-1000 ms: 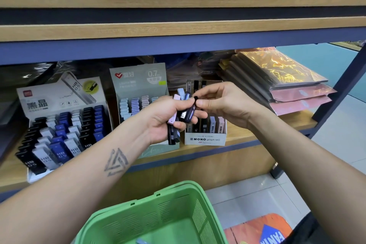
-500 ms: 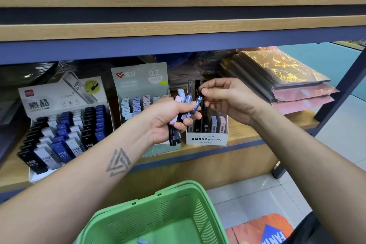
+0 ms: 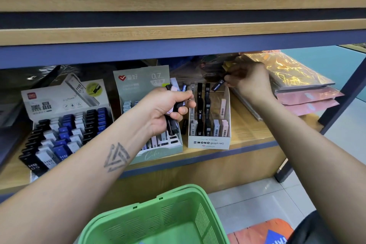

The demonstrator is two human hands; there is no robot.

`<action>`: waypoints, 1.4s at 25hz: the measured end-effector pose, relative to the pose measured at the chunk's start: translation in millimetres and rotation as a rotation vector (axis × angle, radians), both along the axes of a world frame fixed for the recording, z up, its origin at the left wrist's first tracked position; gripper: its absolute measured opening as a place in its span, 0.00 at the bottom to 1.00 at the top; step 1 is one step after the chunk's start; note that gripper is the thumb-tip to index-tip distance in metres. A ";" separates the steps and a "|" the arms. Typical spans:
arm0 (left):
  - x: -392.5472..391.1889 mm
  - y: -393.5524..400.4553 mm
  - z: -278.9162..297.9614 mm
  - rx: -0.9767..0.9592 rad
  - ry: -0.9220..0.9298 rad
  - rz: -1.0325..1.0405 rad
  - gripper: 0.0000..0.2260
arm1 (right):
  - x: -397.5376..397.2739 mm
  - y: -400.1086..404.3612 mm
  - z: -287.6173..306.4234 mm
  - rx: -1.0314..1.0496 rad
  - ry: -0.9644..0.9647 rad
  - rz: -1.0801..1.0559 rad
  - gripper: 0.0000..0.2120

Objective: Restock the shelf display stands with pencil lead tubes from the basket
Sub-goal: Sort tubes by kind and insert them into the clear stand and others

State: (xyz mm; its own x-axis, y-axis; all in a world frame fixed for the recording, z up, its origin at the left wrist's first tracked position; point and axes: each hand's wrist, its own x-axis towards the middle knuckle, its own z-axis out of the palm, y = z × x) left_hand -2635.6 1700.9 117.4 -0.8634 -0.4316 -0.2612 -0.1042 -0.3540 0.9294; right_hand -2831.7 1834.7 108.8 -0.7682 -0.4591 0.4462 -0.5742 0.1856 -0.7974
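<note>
- Behind our left hand [image 3: 164,109], most of the bundle of lead tubes [image 3: 174,123] we grip is hidden; only dark and pink ends show, long axes roughly upright
- At the bottom edge, the green basket [image 3: 158,218] is cut off
- Our right hand [image 3: 249,83] pinches one dark lead tube [image 3: 218,85] over the back of the MONO display stand [image 3: 209,142], tilted, lower end pointing down-left; its label is too small to read

Bright, sharp, edges bowed; shelf recess shadowed, wrapped packets [image 3: 293,73] glaring.
</note>
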 end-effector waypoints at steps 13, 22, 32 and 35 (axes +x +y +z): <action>5.3 -15.3 4.3 -0.047 -0.006 0.011 0.07 | -1.3 -26.5 3.4 0.008 0.066 0.014 0.10; 7.4 -14.6 8.5 -0.020 -0.024 -0.014 0.09 | 6.6 -45.7 -11.7 0.174 0.340 0.016 0.08; 13.8 -21.1 7.6 -0.044 -0.023 -0.023 0.10 | 6.0 -59.1 -29.1 0.319 0.511 -0.033 0.08; 14.2 -20.8 7.6 -0.056 -0.016 -0.026 0.10 | 9.8 -61.2 -31.4 0.341 0.553 -0.012 0.07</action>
